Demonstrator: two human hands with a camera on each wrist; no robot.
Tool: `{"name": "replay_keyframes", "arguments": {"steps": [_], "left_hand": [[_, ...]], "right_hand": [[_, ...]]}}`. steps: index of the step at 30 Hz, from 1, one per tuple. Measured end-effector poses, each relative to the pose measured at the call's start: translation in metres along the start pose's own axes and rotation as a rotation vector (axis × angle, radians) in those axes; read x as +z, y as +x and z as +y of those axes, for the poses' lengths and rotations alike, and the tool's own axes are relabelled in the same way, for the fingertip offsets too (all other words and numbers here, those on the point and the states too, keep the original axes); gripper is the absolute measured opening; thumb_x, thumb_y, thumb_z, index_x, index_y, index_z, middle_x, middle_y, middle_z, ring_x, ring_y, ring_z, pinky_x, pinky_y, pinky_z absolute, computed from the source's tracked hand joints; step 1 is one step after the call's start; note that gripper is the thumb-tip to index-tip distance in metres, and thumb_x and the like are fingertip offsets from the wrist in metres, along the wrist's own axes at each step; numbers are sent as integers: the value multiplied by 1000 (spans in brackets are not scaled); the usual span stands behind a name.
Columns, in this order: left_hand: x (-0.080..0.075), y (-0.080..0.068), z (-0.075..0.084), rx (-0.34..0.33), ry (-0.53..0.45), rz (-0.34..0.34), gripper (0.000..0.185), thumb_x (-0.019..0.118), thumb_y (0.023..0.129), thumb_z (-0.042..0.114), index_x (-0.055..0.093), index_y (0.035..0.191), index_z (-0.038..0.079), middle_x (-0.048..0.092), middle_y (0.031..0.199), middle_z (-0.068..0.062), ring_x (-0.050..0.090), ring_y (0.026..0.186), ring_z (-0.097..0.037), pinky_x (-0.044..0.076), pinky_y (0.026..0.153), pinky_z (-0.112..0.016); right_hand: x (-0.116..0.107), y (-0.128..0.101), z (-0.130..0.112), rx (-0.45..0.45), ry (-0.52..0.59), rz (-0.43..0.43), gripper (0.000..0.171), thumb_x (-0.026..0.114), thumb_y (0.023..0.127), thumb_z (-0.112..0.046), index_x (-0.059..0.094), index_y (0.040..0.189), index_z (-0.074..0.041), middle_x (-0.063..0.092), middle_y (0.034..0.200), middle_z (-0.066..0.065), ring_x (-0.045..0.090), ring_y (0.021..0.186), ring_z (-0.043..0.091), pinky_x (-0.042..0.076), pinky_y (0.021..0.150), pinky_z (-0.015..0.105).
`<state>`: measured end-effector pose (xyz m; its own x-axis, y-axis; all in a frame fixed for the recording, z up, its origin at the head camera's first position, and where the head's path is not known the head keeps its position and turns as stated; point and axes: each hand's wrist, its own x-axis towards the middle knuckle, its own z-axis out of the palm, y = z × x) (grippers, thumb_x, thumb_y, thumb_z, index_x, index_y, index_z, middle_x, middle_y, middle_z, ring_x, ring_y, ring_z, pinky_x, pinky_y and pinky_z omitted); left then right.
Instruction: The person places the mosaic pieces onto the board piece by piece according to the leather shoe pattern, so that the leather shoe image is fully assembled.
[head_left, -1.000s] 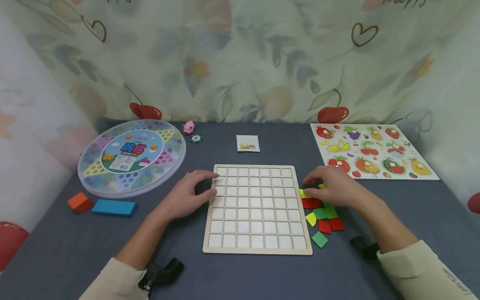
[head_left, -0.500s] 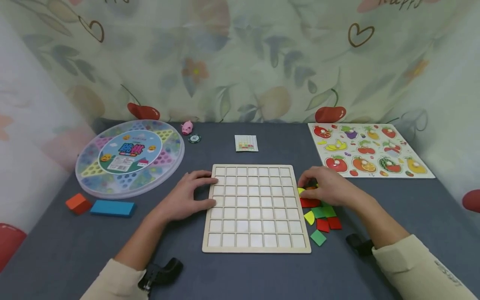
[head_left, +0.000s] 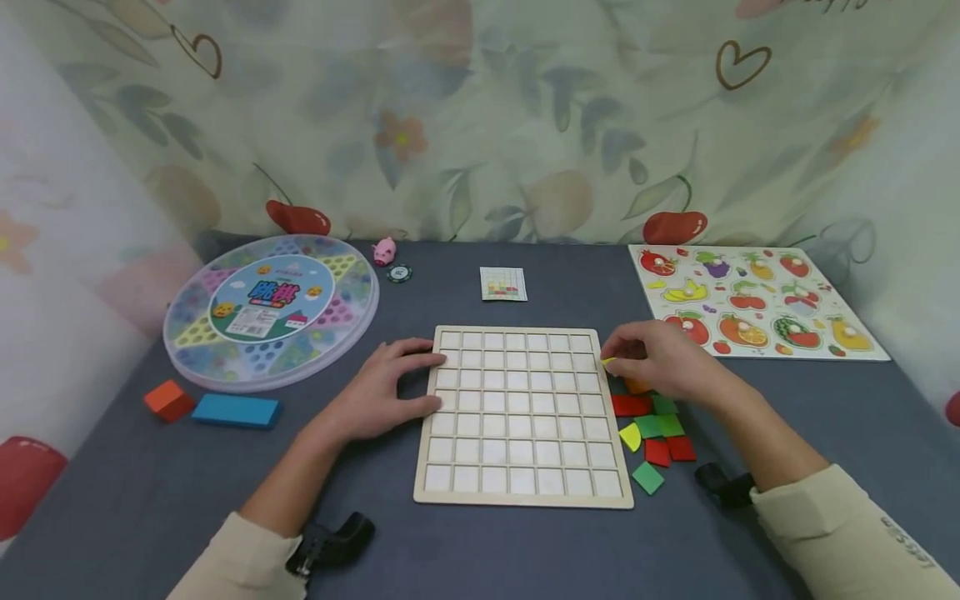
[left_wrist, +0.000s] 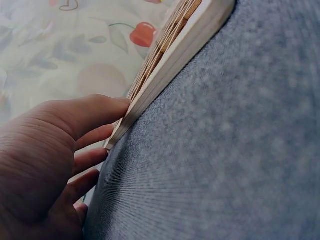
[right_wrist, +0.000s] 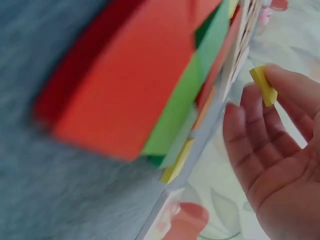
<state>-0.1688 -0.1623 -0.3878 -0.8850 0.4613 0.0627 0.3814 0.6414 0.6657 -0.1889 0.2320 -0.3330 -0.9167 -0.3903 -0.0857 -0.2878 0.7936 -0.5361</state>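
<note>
A pale wooden board (head_left: 523, 500) with a grid of square recesses lies on the table. Along its left edge rests my left hand (head_left: 378, 390), thumb and fingertips touching the frame; the left wrist view has the thumb against the board's side (left_wrist: 165, 75). My right hand (head_left: 663, 358) is beside the upper right edge. Between thumb and index finger it pinches a small yellow tile (right_wrist: 263, 86), clear of the pile in the right wrist view. Below that hand lie loose red tiles (head_left: 632, 406), green tiles (head_left: 648, 477), an orange tile (head_left: 637, 386) and a yellow quarter-round tile (head_left: 631, 437).
A round Chinese checkers box (head_left: 270, 312) lies at the left, with an orange block (head_left: 168, 401) and a blue block (head_left: 236, 411) before it. Behind the board are a pattern card (head_left: 503, 284), a pink pig figure (head_left: 384, 251) and a chip (head_left: 399, 273). A fruit puzzle board (head_left: 757, 302) lies back right.
My right hand has taken the yellow tile from the top of the pile and drawn it slightly away, uncovering more of the orange tile. My left hand stays on the board's edge.
</note>
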Motion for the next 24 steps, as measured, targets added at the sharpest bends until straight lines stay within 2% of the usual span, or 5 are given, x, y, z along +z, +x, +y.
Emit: {"name": "replay_keyframes", "arguments": {"steps": [3,9,14,19,24], "left_hand": [[1,0,1,4,5,-1,56,74,94,32,61,146,13,44,158,-17,33,150,-43,10,126,-65],[1,-2,3,2,1,2,56,74,94,31,61,146,13,43,159,-17,32,151,-42,9,127,-64],[0,-2,3,2,5,-1,57,73,95,32,60,147,13,43,159,-17,32,151,-42,10,127,-64],[-1,-1,2,8,18,-4,56,72,96,33,60,147,13,43,159,-18,32,151,-43,11,127,-64],[-1,-1,1,1,19,-9,57,73,95,32,60,147,13,43,159,-17,32,152,-43,11,127,-64]], "right_hand": [[-2,1,-6,-24,-6,9,12,75,94,-16,79,105,-12,73,96,1,61,84,17,53,72,31],[-4,8,-22,-39,55,-36,19,73,96,-15,80,113,-10,74,99,3,62,77,19,53,66,28],[-2,17,-33,-48,110,-59,14,73,96,-15,78,108,-9,73,97,4,62,78,20,55,70,30],[6,30,-48,-78,204,-126,9,74,96,-15,76,102,-9,71,86,9,63,75,23,56,72,34],[17,46,-67,-103,286,-233,9,72,96,-11,77,103,-7,72,86,15,64,74,23,59,76,40]]}}
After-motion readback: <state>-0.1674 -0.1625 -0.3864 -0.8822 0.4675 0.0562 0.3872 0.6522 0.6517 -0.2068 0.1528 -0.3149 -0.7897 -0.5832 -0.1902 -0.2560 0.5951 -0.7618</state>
